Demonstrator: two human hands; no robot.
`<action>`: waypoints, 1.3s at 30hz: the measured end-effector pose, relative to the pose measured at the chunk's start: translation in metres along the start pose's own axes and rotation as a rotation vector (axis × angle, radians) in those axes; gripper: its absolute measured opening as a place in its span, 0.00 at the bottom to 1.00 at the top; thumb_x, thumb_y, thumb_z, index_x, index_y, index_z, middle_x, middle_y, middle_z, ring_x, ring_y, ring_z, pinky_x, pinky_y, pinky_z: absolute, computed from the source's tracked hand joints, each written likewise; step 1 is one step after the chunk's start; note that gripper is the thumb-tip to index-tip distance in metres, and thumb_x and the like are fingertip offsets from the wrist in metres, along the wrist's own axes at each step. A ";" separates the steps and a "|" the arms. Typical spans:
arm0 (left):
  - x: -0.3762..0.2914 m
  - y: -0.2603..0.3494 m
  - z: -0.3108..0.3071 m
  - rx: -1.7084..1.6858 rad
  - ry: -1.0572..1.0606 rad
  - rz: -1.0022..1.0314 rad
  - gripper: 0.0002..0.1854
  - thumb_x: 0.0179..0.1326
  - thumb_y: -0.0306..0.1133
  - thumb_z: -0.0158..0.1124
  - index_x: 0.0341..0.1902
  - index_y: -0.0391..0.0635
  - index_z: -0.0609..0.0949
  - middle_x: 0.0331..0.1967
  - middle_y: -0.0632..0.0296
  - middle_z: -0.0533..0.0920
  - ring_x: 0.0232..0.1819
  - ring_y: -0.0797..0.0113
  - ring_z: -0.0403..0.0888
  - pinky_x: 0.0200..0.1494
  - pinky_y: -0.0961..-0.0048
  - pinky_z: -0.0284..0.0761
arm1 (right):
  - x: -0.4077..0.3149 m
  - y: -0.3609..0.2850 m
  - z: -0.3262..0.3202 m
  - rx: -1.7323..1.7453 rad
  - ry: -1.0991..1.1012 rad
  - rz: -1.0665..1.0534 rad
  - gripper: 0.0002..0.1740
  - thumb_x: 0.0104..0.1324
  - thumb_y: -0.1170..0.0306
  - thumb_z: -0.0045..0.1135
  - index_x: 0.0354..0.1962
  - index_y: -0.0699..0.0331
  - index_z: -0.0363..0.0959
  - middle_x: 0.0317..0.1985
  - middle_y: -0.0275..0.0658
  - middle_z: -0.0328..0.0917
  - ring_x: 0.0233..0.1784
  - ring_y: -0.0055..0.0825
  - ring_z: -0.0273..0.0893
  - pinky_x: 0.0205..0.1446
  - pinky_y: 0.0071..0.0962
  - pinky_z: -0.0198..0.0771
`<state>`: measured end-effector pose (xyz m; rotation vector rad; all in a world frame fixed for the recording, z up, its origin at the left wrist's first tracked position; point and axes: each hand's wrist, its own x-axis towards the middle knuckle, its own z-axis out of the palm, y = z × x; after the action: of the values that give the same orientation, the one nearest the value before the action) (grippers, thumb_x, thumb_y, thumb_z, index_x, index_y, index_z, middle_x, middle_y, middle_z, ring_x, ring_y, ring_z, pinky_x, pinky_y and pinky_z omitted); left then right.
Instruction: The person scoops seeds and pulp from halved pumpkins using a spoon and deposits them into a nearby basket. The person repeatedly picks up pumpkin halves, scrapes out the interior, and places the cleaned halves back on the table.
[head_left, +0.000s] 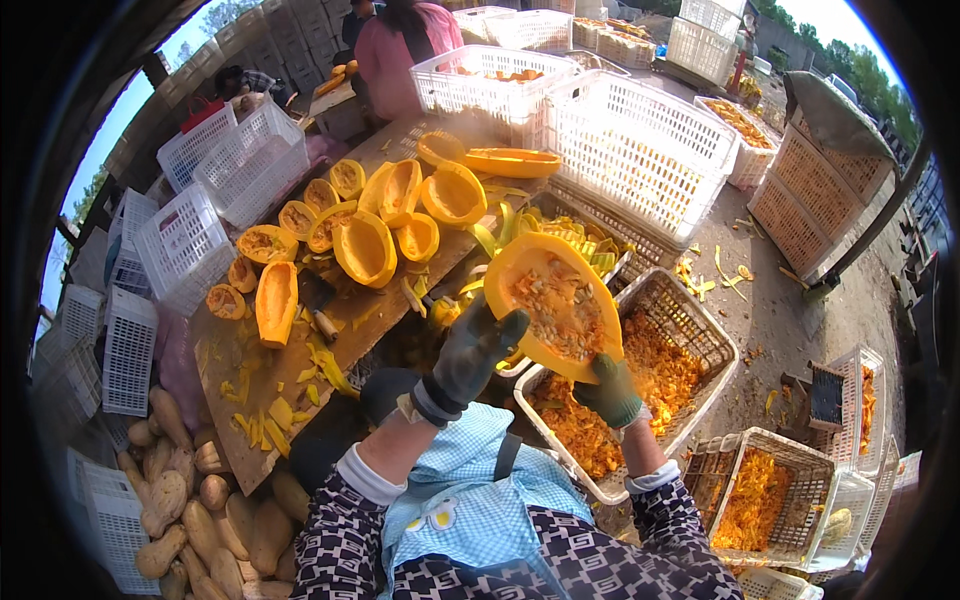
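Both of my hands wear dark work gloves. Between them is a peeled pumpkin half, tilted with its seeds and stringy pulp facing up. My left hand holds its lower left side, thumb at the rim. My right hand grips its lower end. Below the half, a plastic crate holds orange pulp. Several peeled pumpkin halves lie on the wooden board at the left; some are hollow, others still hold pulp. A tool with a wooden handle lies among them, partly hidden.
Peel strips lie on the board and in a crate beyond my hands. Whole unpeeled squashes are piled at the lower left. White crates stand ahead, with more at both sides. A person in pink is at the far side.
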<state>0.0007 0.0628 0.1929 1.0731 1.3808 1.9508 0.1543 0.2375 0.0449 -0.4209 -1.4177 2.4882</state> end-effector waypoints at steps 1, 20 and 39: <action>0.007 0.020 -0.012 0.132 -0.069 0.037 0.30 0.66 0.42 0.64 0.66 0.38 0.70 0.53 0.58 0.79 0.54 0.72 0.77 0.58 0.73 0.73 | 0.000 -0.008 -0.003 0.035 0.001 0.016 0.20 0.67 0.53 0.61 0.45 0.55 0.66 0.19 0.27 0.60 0.12 0.17 0.52 0.17 0.21 0.50; -0.107 -0.210 -0.046 0.133 0.265 -0.990 0.17 0.56 0.27 0.62 0.49 0.31 0.81 0.40 0.44 0.85 0.41 0.56 0.86 0.44 0.69 0.81 | -0.042 0.057 -0.016 -0.731 0.193 0.279 0.16 0.70 0.63 0.58 0.43 0.70 0.77 0.30 0.32 0.77 0.32 0.17 0.70 0.36 0.21 0.67; -0.107 -0.206 -0.052 -0.057 0.258 -1.044 0.17 0.57 0.16 0.54 0.52 0.29 0.78 0.44 0.50 0.83 0.41 0.63 0.85 0.45 0.71 0.81 | 0.008 0.052 -0.005 -1.158 0.092 0.284 0.20 0.68 0.56 0.57 0.45 0.66 0.80 0.35 0.50 0.83 0.38 0.41 0.83 0.43 0.34 0.75</action>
<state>0.0104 0.0244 -0.0416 -0.0202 1.5441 1.3190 0.1452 0.2187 -0.0033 -0.9484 -2.7701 1.4817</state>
